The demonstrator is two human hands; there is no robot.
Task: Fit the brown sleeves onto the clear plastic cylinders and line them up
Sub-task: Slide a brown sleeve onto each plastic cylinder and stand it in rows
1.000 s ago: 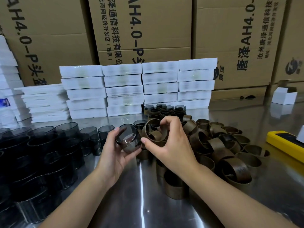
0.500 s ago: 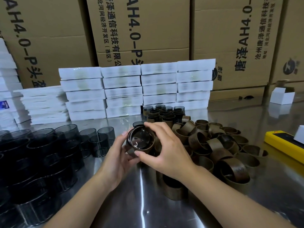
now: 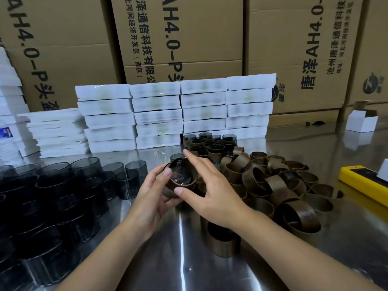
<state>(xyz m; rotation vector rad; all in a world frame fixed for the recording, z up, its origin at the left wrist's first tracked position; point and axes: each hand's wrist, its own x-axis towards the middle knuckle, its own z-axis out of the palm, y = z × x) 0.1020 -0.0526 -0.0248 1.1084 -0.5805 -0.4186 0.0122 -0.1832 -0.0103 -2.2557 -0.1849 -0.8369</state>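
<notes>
Holding a clear plastic cylinder (image 3: 181,175) with a brown sleeve (image 3: 170,185) round it, my left hand (image 3: 151,198) has the grip clenched on it: thumb on the left rim, fingers curled underneath. It sits just above the bench (image 3: 168,259), at the near left edge of the sleeve pile. Its open mouth tips up toward me, so the long axis leans back from upright. My right hand (image 3: 212,190) is released, fingers straight and laid across the right side of the sleeve, thumb touching the near rim.

Just right of the grip lies a loose heap of brown sleeves (image 3: 273,181), tumbled at all angles, some standing on end near my right wrist. Behind it a block of sleeved cylinders (image 3: 210,143) stands upright in close rows against stacked white boxes (image 3: 159,114). Bare smoky cylinders (image 3: 52,196) crowd the left of the bench, standing upright. A yellow device (image 3: 363,181) lies at the right edge, a small open white box (image 3: 361,122) sits farther back, and printed cardboard cartons (image 3: 189,38) wall off the rear.
</notes>
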